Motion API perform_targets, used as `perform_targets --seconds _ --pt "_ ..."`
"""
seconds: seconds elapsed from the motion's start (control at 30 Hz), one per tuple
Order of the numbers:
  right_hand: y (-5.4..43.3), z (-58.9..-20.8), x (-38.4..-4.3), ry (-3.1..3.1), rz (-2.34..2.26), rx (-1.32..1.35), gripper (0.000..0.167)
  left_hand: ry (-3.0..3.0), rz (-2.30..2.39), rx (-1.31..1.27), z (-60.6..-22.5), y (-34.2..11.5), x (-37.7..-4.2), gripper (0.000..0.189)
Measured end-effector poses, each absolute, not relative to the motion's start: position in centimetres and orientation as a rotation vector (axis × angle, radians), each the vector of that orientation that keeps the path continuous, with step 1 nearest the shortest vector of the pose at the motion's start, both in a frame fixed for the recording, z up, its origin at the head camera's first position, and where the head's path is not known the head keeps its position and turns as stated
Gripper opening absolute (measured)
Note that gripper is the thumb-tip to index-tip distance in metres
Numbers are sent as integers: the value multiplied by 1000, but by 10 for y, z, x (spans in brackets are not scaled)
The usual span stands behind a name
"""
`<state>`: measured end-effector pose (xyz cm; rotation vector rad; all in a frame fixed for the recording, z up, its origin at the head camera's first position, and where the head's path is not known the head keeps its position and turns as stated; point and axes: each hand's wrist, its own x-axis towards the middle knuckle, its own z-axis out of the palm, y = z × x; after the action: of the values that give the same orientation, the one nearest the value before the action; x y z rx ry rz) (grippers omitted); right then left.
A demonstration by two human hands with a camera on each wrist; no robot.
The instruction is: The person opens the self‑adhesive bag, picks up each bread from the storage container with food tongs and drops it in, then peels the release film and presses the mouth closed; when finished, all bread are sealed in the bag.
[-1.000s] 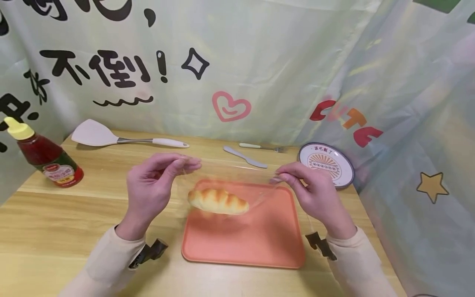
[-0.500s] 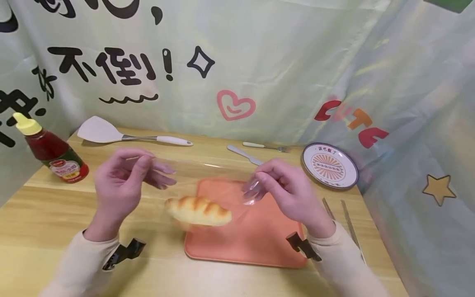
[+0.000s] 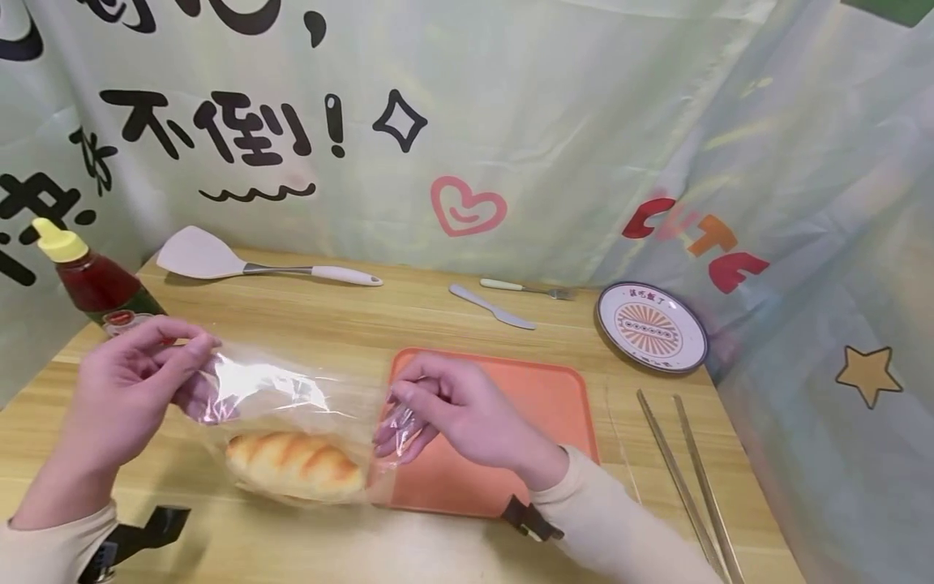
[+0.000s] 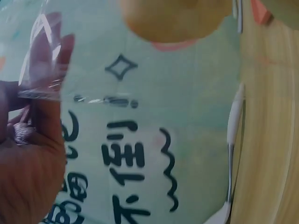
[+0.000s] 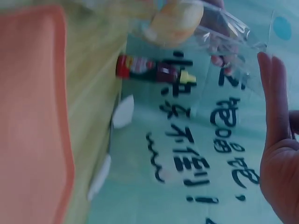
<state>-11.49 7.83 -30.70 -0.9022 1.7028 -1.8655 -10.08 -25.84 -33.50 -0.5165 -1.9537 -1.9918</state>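
Observation:
A clear plastic bag [image 3: 321, 397] hangs between both hands with a golden-brown bread roll [image 3: 295, 466] inside it. My left hand [image 3: 134, 397] pinches one top corner between thumb and forefinger, its other fingers behind the film. At the opposite corner, my right hand [image 3: 460, 414] pinches the bag the same way, over the left part of the orange tray [image 3: 525, 405]. The roll lies along the bag's bottom, left of the tray. In the left wrist view, the film [image 4: 44, 60] runs across the left fingers; in the right wrist view, the roll [image 5: 175, 23] shows beyond the right hand.
A sauce bottle [image 3: 102, 284] stands at the left behind my left hand. Along the back lie a spatula [image 3: 277, 268], a butter knife [image 3: 492, 307] and a small fork [image 3: 525, 288]. A plate [image 3: 653, 328] leans at the back right, with metal tongs [image 3: 693, 478] nearer.
Both hands have carried the bag and roll leftward and toward the body, from above the tray to its left side. The tongs have come into sight at the right.

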Motion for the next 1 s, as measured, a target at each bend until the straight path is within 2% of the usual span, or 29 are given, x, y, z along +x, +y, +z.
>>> perform_targets --seconds 0.17,0.4,0.7,1.0 --pt "58 -317 -125 1691 -1865 -750 18 -2315 -1861 -364 -334 -278 -105 10" --pt "33 -340 -174 1928 -1784 -642 14 -2563 -1741 -93 -341 -288 -141 30" --pt "17 -375 -234 2521 -1248 -668 14 -2660 -1831 -82 -368 -307 -195 35" --pt "11 -392 -263 2710 -996 -604 12 -2792 -1744 -1 -387 -304 -230 35"
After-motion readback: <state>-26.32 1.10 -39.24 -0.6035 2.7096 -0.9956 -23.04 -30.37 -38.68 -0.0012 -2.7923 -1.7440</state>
